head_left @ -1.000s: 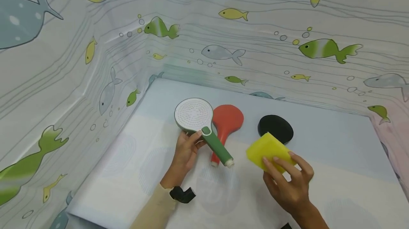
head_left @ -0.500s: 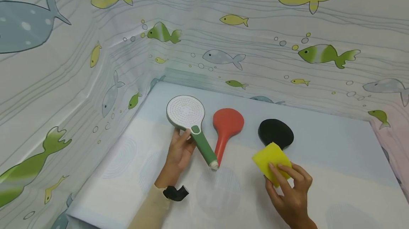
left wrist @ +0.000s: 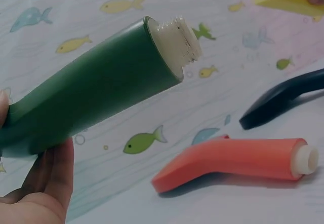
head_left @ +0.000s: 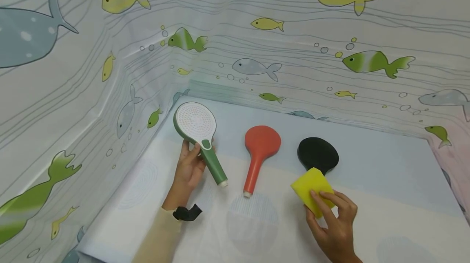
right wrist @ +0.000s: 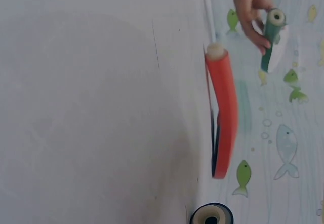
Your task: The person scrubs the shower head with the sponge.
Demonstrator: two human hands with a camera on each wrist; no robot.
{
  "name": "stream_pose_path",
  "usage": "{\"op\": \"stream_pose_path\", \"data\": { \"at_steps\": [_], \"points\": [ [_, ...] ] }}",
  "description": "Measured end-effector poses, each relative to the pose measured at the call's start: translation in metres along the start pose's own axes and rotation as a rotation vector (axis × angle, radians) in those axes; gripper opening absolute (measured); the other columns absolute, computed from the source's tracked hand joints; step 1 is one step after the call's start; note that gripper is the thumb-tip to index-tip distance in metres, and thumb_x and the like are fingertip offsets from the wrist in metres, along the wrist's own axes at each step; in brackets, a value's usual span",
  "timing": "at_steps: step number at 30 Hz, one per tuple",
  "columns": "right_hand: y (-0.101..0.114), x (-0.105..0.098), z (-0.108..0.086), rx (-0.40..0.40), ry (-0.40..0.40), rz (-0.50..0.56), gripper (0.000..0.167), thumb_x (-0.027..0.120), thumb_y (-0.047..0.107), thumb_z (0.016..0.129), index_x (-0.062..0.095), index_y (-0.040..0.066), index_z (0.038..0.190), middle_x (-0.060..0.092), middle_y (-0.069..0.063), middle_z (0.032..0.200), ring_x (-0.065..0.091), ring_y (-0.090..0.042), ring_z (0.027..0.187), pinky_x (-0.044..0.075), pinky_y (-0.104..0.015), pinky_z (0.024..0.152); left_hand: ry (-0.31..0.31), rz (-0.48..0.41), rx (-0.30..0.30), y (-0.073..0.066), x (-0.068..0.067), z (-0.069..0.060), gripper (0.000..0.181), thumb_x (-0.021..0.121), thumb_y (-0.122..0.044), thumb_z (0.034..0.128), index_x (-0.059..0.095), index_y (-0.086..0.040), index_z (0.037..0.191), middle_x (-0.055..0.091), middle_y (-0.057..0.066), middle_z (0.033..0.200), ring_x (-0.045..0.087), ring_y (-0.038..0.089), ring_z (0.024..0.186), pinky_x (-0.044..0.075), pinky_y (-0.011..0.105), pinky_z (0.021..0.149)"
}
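Green shower head (head_left: 196,121): one, with white perforated spray plate turned toward the wearer's head, and pale threaded end on the handle; held in the left hand (head_left: 190,169), raised above the table (head_left: 385,185). Left hand: gripping, thumb on the front near the neck, fingers behind; handle slanting from the grip down toward the right hand (head_left: 335,224).

Yellow sponge (head_left: 310,189): one, block-shaped; pinched between the right hand's thumb and fingers, a corner pointing away from the wearer.

Red shower head (head_left: 261,144): one, lying on the table between the two hands, apart from both; round head away from the wearer, back upward, pale threaded end of the handle toward the wearer.

Black shower head (head_left: 316,153): one, lying just beyond the right hand, round head farther off; handle partly hidden behind the sponge, which the left wrist view shows held above it.

Black strap (head_left: 187,213): on the left wrist, below a beige sleeve (head_left: 156,236).

Fish-printed sheet (head_left: 301,30): pale, wavy-lined, with green, yellow and blue-grey fish; upright beyond both hands and to the left hand's outer side.
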State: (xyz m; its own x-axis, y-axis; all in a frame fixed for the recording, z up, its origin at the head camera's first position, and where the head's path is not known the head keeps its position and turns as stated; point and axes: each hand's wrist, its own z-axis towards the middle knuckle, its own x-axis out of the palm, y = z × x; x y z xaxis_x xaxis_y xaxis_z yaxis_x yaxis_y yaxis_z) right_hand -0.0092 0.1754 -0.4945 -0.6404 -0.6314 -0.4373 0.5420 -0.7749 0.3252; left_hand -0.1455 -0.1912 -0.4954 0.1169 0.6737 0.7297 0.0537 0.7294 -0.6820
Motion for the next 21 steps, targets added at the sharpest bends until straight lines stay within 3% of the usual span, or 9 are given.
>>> {"op": "stream_pose_path", "data": {
  "at_steps": [11, 21],
  "points": [
    [0.001, 0.004, 0.000, 0.001, 0.003, 0.016, 0.050, 0.058, 0.043, 0.100, 0.073, -0.004, 0.104, 0.057, -0.029, 0.109, 0.044, -0.046, 0.105, 0.027, -0.023, 0.115, -0.023, 0.038, -0.012, -0.002, -0.001, -0.002, 0.065, 0.046, -0.004, 0.1040, 0.021, -0.034, 0.155, 0.031, 0.004, 0.155, 0.057, 0.016, 0.126, 0.050, 0.033, 0.104],
    [0.001, 0.011, 0.008, -0.037, -0.005, 0.047, 0.047, 0.060, 0.042, 0.099, 0.074, -0.003, 0.105, 0.058, -0.028, 0.108, 0.045, -0.045, 0.106, 0.029, -0.023, 0.115, -0.038, 0.133, 0.008, 0.001, 0.003, 0.000, 0.065, 0.053, 0.002, 0.0998, 0.031, -0.029, 0.152, 0.054, 0.001, 0.134, 0.062, 0.010, 0.110, 0.052, 0.027, 0.097]
  ]
}}
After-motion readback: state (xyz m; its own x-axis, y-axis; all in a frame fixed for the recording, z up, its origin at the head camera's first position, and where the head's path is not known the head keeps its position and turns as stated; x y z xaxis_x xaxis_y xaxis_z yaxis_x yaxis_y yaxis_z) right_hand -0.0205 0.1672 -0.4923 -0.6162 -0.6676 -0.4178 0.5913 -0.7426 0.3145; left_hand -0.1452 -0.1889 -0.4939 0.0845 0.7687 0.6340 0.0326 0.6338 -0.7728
